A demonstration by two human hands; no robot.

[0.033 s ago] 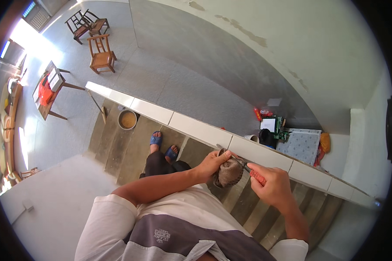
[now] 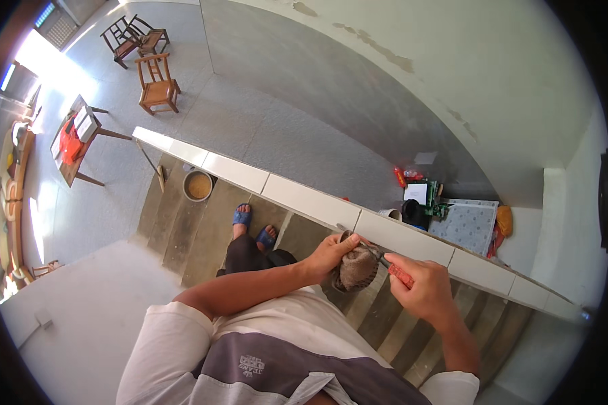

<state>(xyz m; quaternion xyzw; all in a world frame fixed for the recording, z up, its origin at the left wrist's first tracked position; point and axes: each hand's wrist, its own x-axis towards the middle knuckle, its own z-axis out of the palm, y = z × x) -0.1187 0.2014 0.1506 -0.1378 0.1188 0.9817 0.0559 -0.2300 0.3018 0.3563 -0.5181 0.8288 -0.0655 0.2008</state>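
Observation:
My left hand [image 2: 326, 259] is closed on the upper left edge of a brown, rough-textured, cloth-like bundle [image 2: 358, 270], whose exact kind I cannot tell. In my right hand [image 2: 427, 287] is a red-handled tool [image 2: 400, 275], gripped by its handle. The tool's dark metal shaft points left and meets the bundle's upper right side; its tip is hidden there. Both hands are held in front of my body, close to the tiled top of a low wall [image 2: 398, 237].
Steps [image 2: 412, 327] run below my hands, and my feet in blue sandals [image 2: 242, 214] stand on them. A metal pot [image 2: 198, 185] sits further left. Beyond the wall are wooden chairs [image 2: 159, 91], a table [image 2: 74, 169], and a patterned board [image 2: 465, 226] among piled things.

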